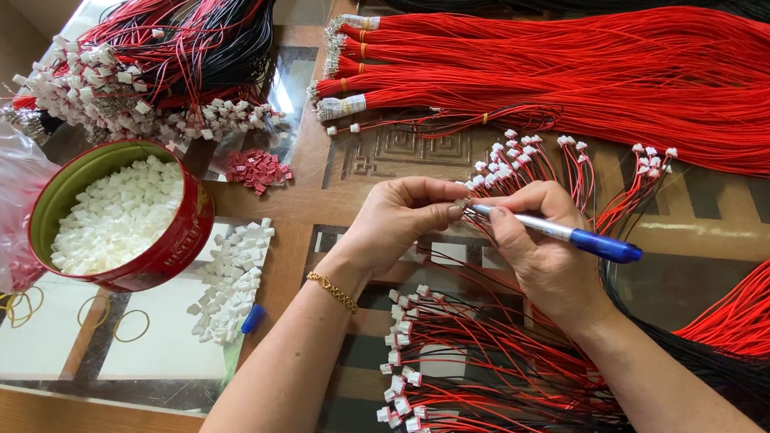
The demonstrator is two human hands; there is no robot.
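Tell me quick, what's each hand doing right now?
Left hand: closed, fingertips pinching something small at the pen tip; too small to tell what.
Right hand: closed around a pen, tip pointed at the left fingertips.

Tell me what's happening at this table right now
A person is working on thin red wires. The left hand pinches a small piece at the end of a wire, and the right hand presses a blue-capped pen tip against it. A red tin of white plastic connectors sits to the left; wires already fitted with connectors lie below the hands.
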